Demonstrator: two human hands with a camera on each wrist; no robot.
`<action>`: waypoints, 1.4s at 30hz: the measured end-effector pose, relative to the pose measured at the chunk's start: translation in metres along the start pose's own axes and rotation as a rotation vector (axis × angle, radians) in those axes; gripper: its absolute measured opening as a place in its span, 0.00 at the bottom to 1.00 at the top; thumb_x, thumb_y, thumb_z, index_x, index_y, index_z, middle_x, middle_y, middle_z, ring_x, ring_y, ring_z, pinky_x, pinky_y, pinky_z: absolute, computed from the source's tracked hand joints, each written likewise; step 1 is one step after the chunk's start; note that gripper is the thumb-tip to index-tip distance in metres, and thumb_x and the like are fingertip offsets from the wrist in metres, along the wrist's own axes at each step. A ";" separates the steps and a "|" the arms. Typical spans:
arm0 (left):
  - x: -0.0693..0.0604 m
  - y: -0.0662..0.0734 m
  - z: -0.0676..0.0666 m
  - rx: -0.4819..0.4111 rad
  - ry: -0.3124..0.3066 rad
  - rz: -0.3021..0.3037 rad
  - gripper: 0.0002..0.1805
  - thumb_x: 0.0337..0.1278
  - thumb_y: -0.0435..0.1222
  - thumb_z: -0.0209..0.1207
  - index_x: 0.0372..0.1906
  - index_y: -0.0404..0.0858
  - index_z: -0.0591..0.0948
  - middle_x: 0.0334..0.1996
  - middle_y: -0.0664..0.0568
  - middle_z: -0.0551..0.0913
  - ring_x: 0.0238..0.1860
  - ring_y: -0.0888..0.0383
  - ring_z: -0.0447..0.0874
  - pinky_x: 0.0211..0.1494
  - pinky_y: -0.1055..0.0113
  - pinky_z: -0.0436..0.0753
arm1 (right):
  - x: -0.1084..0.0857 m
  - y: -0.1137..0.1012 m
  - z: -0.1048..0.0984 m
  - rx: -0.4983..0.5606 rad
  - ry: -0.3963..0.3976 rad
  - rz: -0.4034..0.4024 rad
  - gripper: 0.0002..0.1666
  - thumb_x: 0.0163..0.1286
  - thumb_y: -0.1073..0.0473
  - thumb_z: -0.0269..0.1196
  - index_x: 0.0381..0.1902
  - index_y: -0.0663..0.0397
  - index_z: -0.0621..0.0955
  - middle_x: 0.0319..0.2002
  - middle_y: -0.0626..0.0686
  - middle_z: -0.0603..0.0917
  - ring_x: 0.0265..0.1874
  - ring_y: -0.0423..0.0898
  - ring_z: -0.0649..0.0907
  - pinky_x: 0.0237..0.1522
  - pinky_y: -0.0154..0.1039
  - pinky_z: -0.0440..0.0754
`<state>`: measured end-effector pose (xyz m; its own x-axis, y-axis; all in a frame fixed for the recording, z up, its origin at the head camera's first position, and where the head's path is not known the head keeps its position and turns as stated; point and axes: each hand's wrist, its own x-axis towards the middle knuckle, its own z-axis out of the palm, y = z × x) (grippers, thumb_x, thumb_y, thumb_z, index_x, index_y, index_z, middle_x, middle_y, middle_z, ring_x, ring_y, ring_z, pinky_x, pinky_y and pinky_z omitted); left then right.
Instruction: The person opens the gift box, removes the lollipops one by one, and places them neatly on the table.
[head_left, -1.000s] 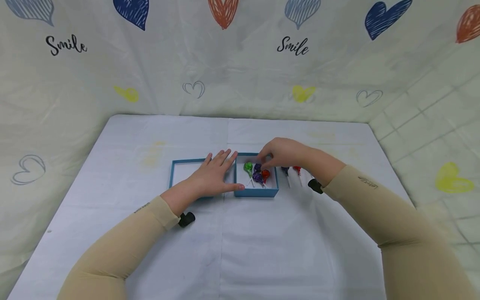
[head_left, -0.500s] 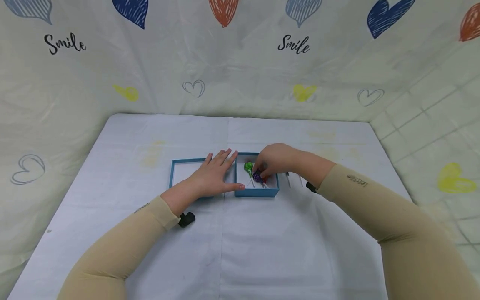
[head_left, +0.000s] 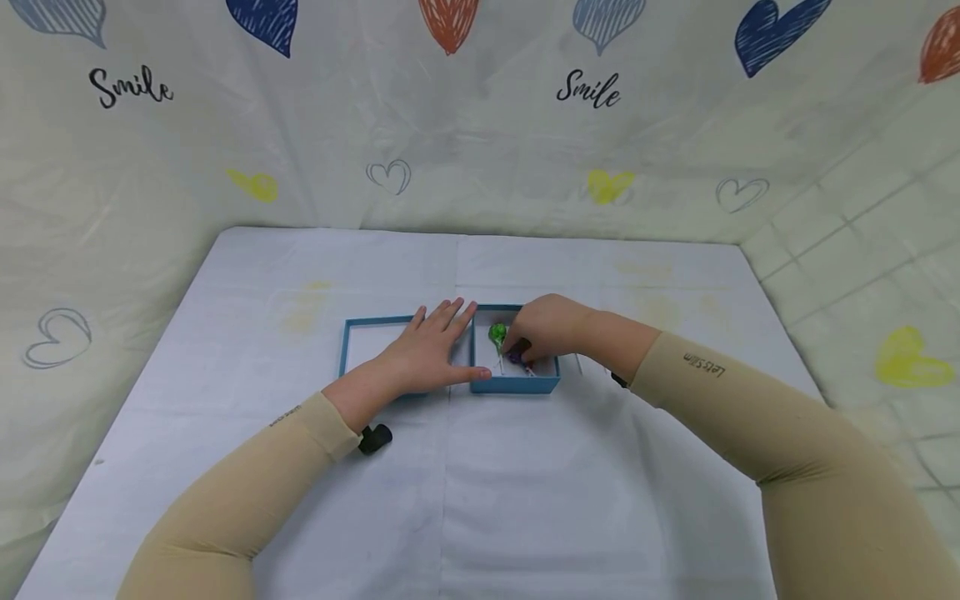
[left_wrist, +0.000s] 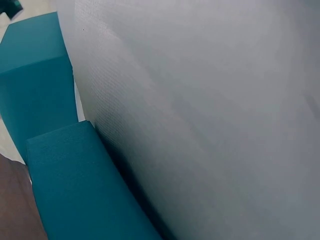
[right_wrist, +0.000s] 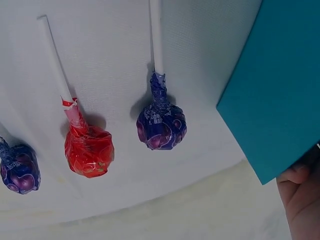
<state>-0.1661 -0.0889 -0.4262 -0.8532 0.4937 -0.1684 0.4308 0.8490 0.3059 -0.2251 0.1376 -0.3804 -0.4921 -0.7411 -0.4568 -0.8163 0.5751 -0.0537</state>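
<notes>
My left hand [head_left: 420,358] lies with its fingers spread across two shallow blue boxes placed side by side, its thumb over the near corner of the right box [head_left: 517,386]. The left box [head_left: 378,322] is partly under this hand. My right hand [head_left: 551,325] reaches into the right box, its curled fingertips pinching a purple-wrapped lollipop [head_left: 517,357]. A green lollipop [head_left: 497,334] lies just left of those fingers. The hand hides the rest of that box's contents. In the right wrist view, part of the right hand [right_wrist: 305,200] shows beyond the box wall [right_wrist: 275,90].
Right of the boxes, a purple lollipop [right_wrist: 161,127], a red lollipop [right_wrist: 90,152] and another purple lollipop [right_wrist: 21,170] lie on the white-covered table [head_left: 480,492]. A printed curtain [head_left: 480,117] rises behind the table.
My right hand has moved from the box's far right edge down and inward over the lollipops, covering the red one there. My left hand has stayed in place.
</notes>
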 end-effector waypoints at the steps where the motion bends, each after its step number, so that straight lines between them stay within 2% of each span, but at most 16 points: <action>1: 0.000 0.000 0.000 -0.003 0.000 0.000 0.60 0.51 0.78 0.43 0.80 0.51 0.36 0.80 0.49 0.40 0.80 0.50 0.35 0.78 0.47 0.37 | 0.000 0.000 0.001 0.003 0.004 0.000 0.16 0.67 0.53 0.69 0.53 0.38 0.87 0.47 0.42 0.87 0.45 0.41 0.83 0.55 0.44 0.81; 8: 0.000 0.000 -0.001 -0.015 -0.006 0.004 0.60 0.51 0.79 0.43 0.80 0.51 0.37 0.80 0.49 0.40 0.79 0.52 0.34 0.78 0.47 0.36 | -0.001 0.003 0.001 0.036 0.029 -0.011 0.15 0.66 0.52 0.69 0.51 0.39 0.88 0.46 0.42 0.88 0.47 0.41 0.84 0.54 0.44 0.81; 17: 0.002 0.003 -0.001 -0.008 -0.012 0.002 0.61 0.50 0.79 0.43 0.80 0.52 0.37 0.80 0.50 0.40 0.80 0.52 0.34 0.78 0.47 0.36 | -0.013 0.010 -0.021 0.084 0.070 0.042 0.16 0.66 0.52 0.69 0.52 0.37 0.88 0.46 0.40 0.87 0.45 0.41 0.83 0.52 0.46 0.81; 22: 0.002 0.003 -0.001 -0.002 -0.013 0.001 0.61 0.50 0.79 0.43 0.80 0.51 0.37 0.80 0.50 0.39 0.79 0.52 0.34 0.78 0.47 0.36 | -0.023 0.014 -0.032 0.135 0.089 0.089 0.19 0.67 0.51 0.68 0.56 0.34 0.86 0.52 0.41 0.86 0.52 0.43 0.82 0.56 0.49 0.79; 25: 0.002 0.002 -0.001 0.004 -0.010 0.001 0.61 0.50 0.79 0.43 0.80 0.51 0.37 0.80 0.49 0.40 0.79 0.51 0.34 0.78 0.46 0.37 | -0.030 0.017 -0.037 0.149 0.132 0.109 0.19 0.67 0.51 0.69 0.56 0.33 0.86 0.53 0.41 0.85 0.54 0.45 0.82 0.57 0.50 0.78; 33: 0.000 0.001 -0.001 -0.001 -0.008 -0.012 0.61 0.50 0.79 0.44 0.80 0.51 0.37 0.80 0.49 0.40 0.79 0.51 0.34 0.78 0.46 0.36 | -0.058 0.036 -0.042 0.167 0.256 0.190 0.18 0.65 0.49 0.70 0.53 0.30 0.87 0.47 0.38 0.87 0.39 0.42 0.82 0.43 0.42 0.81; 38: -0.001 0.001 -0.001 -0.003 -0.017 -0.009 0.61 0.50 0.79 0.44 0.80 0.51 0.36 0.80 0.50 0.38 0.79 0.52 0.32 0.78 0.47 0.35 | -0.086 0.050 -0.034 0.198 0.278 0.265 0.17 0.65 0.51 0.70 0.52 0.33 0.87 0.48 0.43 0.87 0.39 0.43 0.83 0.42 0.44 0.82; 42: -0.001 0.001 -0.001 0.006 -0.010 -0.008 0.62 0.50 0.79 0.44 0.80 0.51 0.36 0.80 0.50 0.38 0.79 0.51 0.33 0.78 0.47 0.35 | -0.108 0.067 -0.018 0.196 0.275 0.316 0.16 0.65 0.53 0.70 0.51 0.36 0.88 0.48 0.47 0.87 0.36 0.43 0.83 0.40 0.46 0.81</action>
<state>-0.1657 -0.0889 -0.4249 -0.8538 0.4883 -0.1806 0.4255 0.8543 0.2986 -0.2321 0.2496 -0.3182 -0.7913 -0.5677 -0.2272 -0.5534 0.8229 -0.1289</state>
